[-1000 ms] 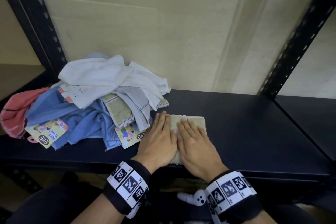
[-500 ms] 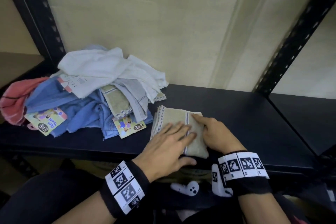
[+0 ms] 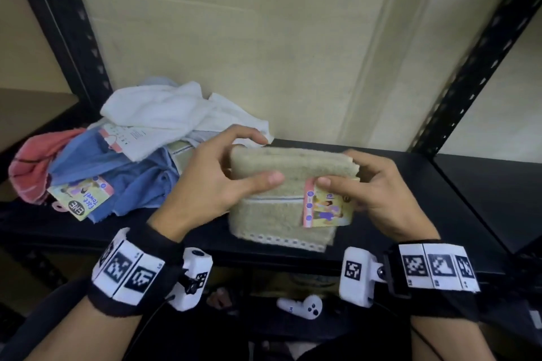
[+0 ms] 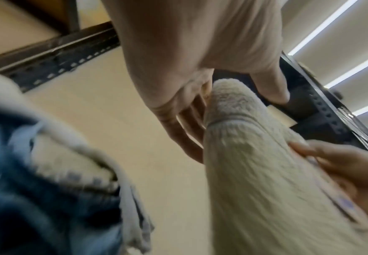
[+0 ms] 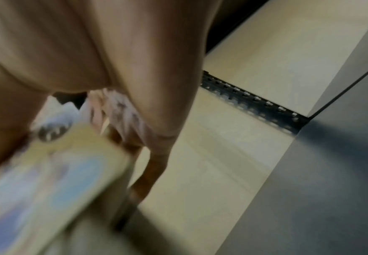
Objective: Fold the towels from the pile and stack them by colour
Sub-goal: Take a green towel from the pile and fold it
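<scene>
Hands both clamp the folded beige towel [image 3: 281,184]: we find the left hand [image 3: 211,182] pinching its left edge, the right hand [image 3: 378,193] its right edge and tag [image 3: 325,208]. Towel held above the shelf [image 3: 410,184], right of the pile [image 3: 123,149].

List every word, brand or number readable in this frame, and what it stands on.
"EME" and "Face Towel": card tag on the blue towel in the pile.
Tag on the beige towel held in both hands: lettering unreadable.
White printed label in the pile: too small to read.
Wristband squares: patterns, no words.
</scene>
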